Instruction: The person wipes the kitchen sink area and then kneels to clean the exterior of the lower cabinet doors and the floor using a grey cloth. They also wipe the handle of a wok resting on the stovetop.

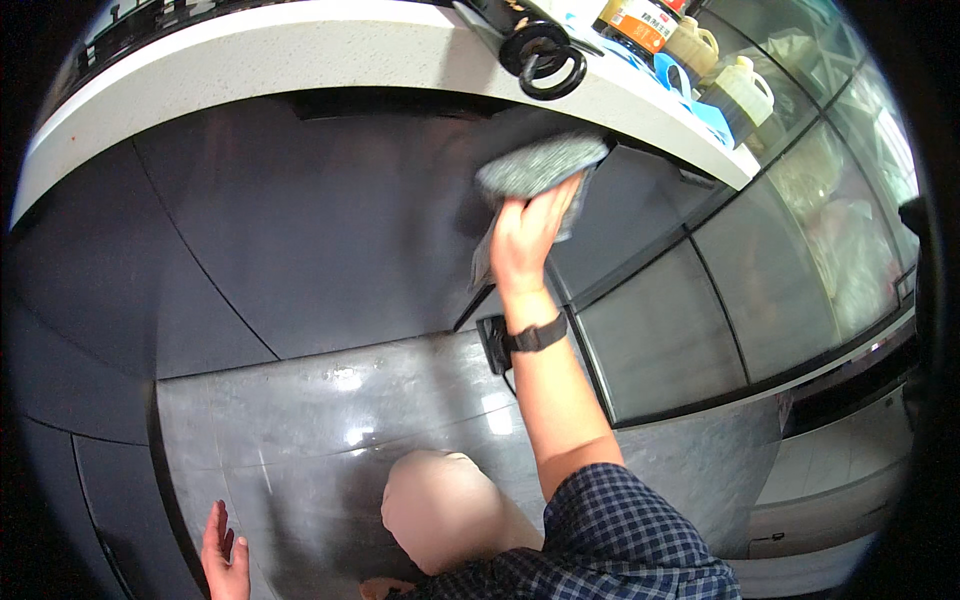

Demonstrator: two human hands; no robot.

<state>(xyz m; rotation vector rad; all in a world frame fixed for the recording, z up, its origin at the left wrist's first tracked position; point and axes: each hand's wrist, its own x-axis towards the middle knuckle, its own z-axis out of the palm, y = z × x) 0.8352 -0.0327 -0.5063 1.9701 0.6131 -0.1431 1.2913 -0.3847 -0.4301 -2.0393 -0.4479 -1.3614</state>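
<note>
My right hand (527, 232) grips a grey cloth (544, 166), folded and slightly blurred, at the dark cabinet front (337, 217) just below the countertop. Part of the cloth hangs down on both sides of the hand; whether it touches the panel cannot be made out. A black strap with a small box-like device (493, 345) sits around my right wrist. At the lower left, my left hand (225, 559) is held over the floor, fingers apart, with nothing in it.
A pale speckled countertop (315, 56) curves overhead, with a black ring-shaped handle (553, 73) jutting past its edge. Bottles (739, 94) and a blue strap (675, 79) crowd its right end. Dark-framed glass panels (667, 330) stand at right. Below lie grey floor tiles (315, 420) and my bent knee (442, 502).
</note>
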